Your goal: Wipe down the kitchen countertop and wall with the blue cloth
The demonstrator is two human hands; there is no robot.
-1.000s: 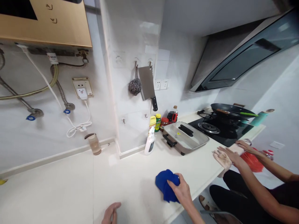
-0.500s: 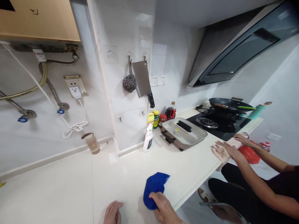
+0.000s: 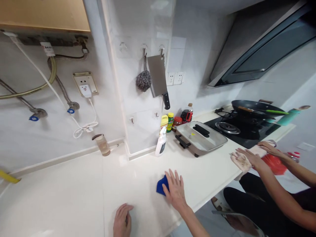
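On the pale countertop [image 3: 74, 184], my right hand [image 3: 175, 189] lies palm down with its fingers stretched out and spread. A folded blue cloth [image 3: 161, 185] is partly under it, showing at the left of the fingers; the rest is hidden by the hand. To the left, near the bottom edge of the view, my left hand [image 3: 122, 220] rests on the counter with loosely bent fingers, the thumb apart. No object shows in it.
A white spray bottle [image 3: 161, 143] and a lidded electric pan [image 3: 202, 138] stand beyond the cloth. At the right, another person's hands [image 3: 251, 156] press a pale rag [image 3: 240, 161] near the cooktop [image 3: 247, 131]. A cleaver [image 3: 158, 75] and steel scrubber [image 3: 143, 81] hang on the wall.
My right hand has gone from pinching the blue cloth's edge to lying flat over it, farther forward. The cloth is now mostly covered. My left hand stays on the counter.
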